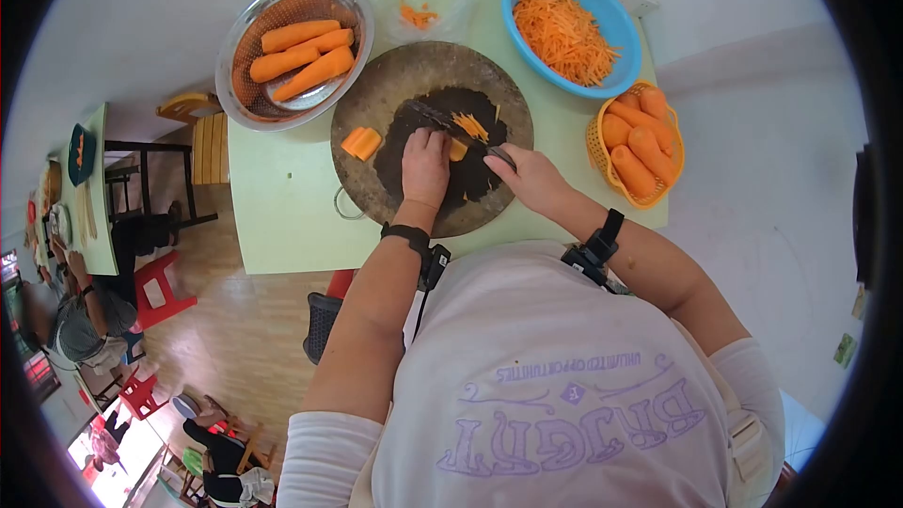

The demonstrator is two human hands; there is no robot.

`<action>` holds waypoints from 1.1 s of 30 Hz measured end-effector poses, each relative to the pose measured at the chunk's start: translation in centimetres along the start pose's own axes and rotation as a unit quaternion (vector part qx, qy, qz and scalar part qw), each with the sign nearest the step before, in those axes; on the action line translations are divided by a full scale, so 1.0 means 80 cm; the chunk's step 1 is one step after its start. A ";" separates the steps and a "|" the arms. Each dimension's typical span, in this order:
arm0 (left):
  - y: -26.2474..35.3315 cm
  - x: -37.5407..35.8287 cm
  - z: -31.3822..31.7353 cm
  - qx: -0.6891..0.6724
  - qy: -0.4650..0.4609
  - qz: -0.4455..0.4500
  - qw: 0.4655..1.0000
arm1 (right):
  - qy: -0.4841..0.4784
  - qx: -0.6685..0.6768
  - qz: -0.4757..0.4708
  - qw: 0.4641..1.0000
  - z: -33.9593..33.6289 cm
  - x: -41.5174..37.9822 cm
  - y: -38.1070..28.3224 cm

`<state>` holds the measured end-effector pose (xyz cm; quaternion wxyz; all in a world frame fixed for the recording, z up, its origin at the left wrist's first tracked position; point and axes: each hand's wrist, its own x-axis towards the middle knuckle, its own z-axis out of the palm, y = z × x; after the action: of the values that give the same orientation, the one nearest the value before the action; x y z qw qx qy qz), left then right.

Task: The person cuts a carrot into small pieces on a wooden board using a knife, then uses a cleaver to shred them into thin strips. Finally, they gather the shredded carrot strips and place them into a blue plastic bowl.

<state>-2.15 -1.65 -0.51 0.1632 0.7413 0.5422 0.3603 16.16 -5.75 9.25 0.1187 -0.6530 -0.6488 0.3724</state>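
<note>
My right hand (pixel 533 176) is closed round the handle of a dark knife (pixel 435 115), whose blade lies across the round board (pixel 508 103). Beside the blade, my left hand (pixel 426 165) has its fingers bent together at a small carrot piece (pixel 458 150); whether they grip it is hidden. Thin carrot strips (pixel 470 126) lie just beyond the knife. On the board's left part are thicker carrot slices (pixel 361 143).
A metal bowl (pixel 362 14) holds peeled carrots at the back left. Shredded carrot fills a blue bowl (pixel 527 55) at the back right, near a yellow basket (pixel 596 143) of carrots. Other people sit at the far left, near red stools (pixel 162 288).
</note>
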 end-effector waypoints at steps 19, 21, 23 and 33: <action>0.003 0.000 -0.002 -0.020 -0.003 -0.010 1.000 | -0.003 -0.044 -0.004 0.999 0.003 0.004 -0.006; 0.002 0.000 -0.003 -0.026 0.002 -0.008 1.000 | -0.003 -0.050 0.002 0.999 0.004 0.006 -0.009; 0.002 -0.001 -0.002 -0.020 -0.004 -0.010 1.000 | -0.003 -0.058 0.010 0.998 0.003 0.006 -0.007; 0.001 0.000 -0.001 -0.007 -0.006 -0.012 1.000 | 0.001 0.006 -0.002 1.000 -0.007 -0.007 -0.004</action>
<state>-2.20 -1.70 -0.40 0.1758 0.7359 0.5475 0.3575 16.35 -6.02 10.05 0.1241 -0.6513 -0.6475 0.3756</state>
